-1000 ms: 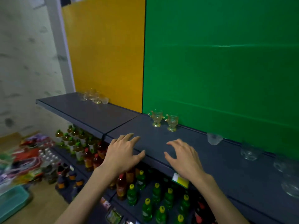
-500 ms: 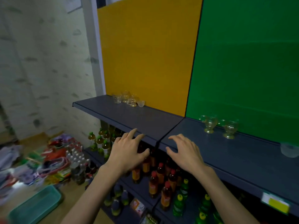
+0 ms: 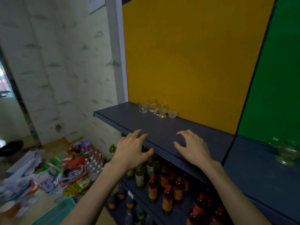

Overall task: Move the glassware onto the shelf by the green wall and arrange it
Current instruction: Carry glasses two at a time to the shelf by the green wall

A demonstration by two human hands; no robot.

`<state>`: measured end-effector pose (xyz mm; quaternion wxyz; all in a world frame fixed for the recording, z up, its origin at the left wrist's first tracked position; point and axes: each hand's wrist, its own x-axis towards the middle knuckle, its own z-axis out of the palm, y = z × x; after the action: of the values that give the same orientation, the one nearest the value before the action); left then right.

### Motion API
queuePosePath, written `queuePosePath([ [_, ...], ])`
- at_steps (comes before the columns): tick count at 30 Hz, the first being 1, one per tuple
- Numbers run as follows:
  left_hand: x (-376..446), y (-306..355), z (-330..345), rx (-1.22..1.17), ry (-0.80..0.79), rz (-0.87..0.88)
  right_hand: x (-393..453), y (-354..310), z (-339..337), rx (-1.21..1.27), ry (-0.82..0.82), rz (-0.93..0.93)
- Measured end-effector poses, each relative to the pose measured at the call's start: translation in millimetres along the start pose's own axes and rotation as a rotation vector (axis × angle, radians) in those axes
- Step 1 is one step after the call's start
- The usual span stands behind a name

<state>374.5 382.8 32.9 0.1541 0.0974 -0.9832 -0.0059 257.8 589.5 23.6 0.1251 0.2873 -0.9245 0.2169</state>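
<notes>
1. Both hands are free: the left hand (image 3: 133,150) and the right hand (image 3: 193,147) hover with loosely spread fingers and hold nothing.
2. Ahead of them, a little beyond the fingertips and between the two hands, a cluster of small glasses (image 3: 155,108) stands at the back of the dark shelf (image 3: 123,116), against the yellow panel (image 3: 186,62).
3. I judge these glasses light, rigid, smooth and easy to break or chip when they knock together; it seems safest to take one at a time around the bowl or by the foot, not by the thin rim.
4. To the right of the right hand, footed glasses (image 3: 285,151) already stand on the shelf below the green wall (image 3: 276,78).
5. Below the hands are bottles (image 3: 152,189).
</notes>
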Motion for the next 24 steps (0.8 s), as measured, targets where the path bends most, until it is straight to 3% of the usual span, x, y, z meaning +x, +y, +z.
queuePosePath([
  [7, 115, -67, 5, 0.038, 0.036, 0.043, 108, -10, 33, 0.001, 0.059, 0.035],
  [13, 185, -94, 42, -0.017, -0.023, 0.117, 160, 3, 64, -0.031, 0.027, 0.145],
  [24, 321, -137, 96, -0.103, -0.072, 0.365, 243, -2, 115, -0.172, 0.051, 0.4],
])
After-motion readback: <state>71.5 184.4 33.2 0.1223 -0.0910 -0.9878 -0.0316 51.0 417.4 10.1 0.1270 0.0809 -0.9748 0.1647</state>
